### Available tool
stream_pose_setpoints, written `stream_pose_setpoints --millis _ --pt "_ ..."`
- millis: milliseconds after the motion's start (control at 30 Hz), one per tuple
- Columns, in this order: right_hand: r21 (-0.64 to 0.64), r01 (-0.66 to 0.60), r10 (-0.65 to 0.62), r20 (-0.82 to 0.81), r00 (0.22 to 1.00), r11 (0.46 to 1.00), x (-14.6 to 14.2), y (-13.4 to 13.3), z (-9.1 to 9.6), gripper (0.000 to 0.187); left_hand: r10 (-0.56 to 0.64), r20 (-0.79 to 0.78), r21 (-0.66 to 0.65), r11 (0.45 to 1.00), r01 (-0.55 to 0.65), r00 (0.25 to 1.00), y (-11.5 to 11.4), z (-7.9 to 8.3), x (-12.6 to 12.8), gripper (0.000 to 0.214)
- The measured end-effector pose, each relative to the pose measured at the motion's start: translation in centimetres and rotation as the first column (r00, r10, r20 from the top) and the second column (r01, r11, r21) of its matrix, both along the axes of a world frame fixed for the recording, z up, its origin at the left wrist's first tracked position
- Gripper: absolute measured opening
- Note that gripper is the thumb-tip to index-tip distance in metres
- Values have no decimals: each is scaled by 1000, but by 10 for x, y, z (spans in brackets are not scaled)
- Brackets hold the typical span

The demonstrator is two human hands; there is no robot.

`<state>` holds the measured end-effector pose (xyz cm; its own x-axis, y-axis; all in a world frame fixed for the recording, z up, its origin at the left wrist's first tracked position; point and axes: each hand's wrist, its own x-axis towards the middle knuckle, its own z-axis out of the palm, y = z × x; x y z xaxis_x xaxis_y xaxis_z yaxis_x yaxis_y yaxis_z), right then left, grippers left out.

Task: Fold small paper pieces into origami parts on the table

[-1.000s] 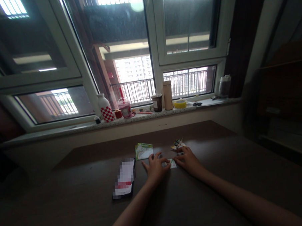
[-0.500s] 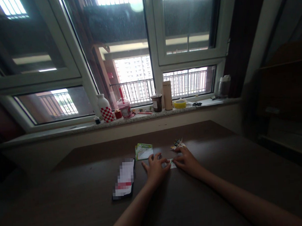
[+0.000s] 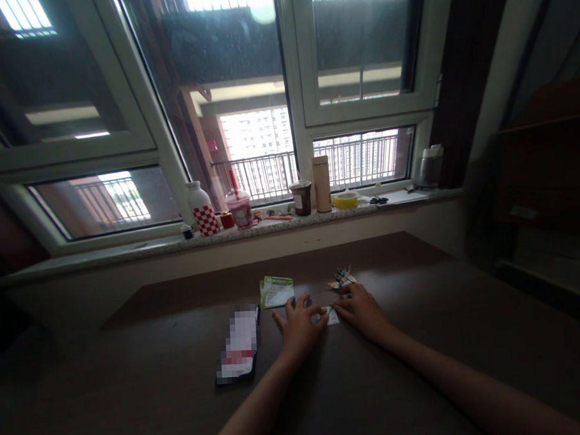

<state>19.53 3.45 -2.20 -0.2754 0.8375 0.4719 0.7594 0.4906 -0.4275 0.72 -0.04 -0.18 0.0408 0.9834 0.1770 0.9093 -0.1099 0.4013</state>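
A small folded piece of paper, white with green marks, lies on the dark table between my two hands. From the left, my left hand presses thumb and index finger on its edge, with the other fingers spread. The fingertips of my right hand are pinched at the paper's upper right side. Just beyond my right hand sits a cluster of small folded paper pieces. A stack of green-and-white paper sheets lies just past my left fingers.
Left of my left forearm, a phone with a blurred screen rests on the table. Along the windowsill stand a checkered bottle, drink cups, a tan flask, yellow tape and scissors.
My right hand's fingertips have shifted slightly right and up along the paper, so more of its surface shows. My left hand has hardly moved.
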Motion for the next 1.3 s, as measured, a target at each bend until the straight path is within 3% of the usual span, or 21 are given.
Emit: stream_pose_setpoints --millis 200,667,1300 --pt "78 -113 119 -72 990 991 0 4 -4 14 1 9 24 1000 -1 1000 0 -1 0 17" --pt "-40 3 -3 -8 1000 999 -3 3 2 10 -40 29 -3 999 40 999 -2 1 1 16" --pt "-154 -92 93 0 996 984 6 1 12 23 -23 27 -13 1000 23 999 -3 0 1 20"
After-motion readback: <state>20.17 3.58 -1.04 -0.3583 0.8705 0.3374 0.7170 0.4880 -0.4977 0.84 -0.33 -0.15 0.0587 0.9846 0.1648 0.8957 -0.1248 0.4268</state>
